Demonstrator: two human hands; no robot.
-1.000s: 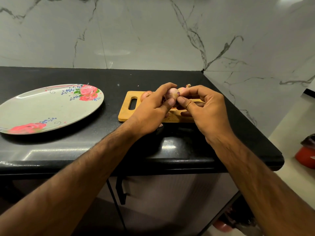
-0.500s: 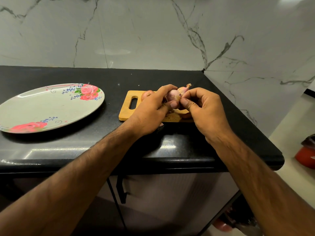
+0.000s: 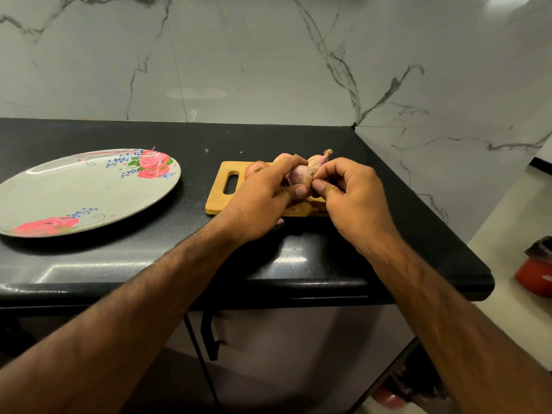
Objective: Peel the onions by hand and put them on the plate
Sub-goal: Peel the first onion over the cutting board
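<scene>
A small pinkish onion (image 3: pixel 298 177) is held above a wooden cutting board (image 3: pixel 221 198). My left hand (image 3: pixel 263 198) grips it from the left, thumb under and fingers over. My right hand (image 3: pixel 349 192) pinches the skin at the onion's right end with thumb and forefinger. More onions lie on the board behind my hands: one reddish (image 3: pixel 255 168) at the left, one with a dry stalk (image 3: pixel 319 159) at the right, a third mostly hidden. A pale oval plate (image 3: pixel 74 195) with pink rose prints sits to the left with nothing on it.
The board and plate rest on a black stone counter (image 3: pixel 149 264) that ends at a marble wall corner on the right. A red pot (image 3: pixel 534 276) stands on the floor at far right. A cabinet handle (image 3: pixel 209 339) hangs below the counter edge.
My hands have shifted the onion slightly; my right thumb and forefinger have closed in on the skin at its right end. The plate and board have not moved.
</scene>
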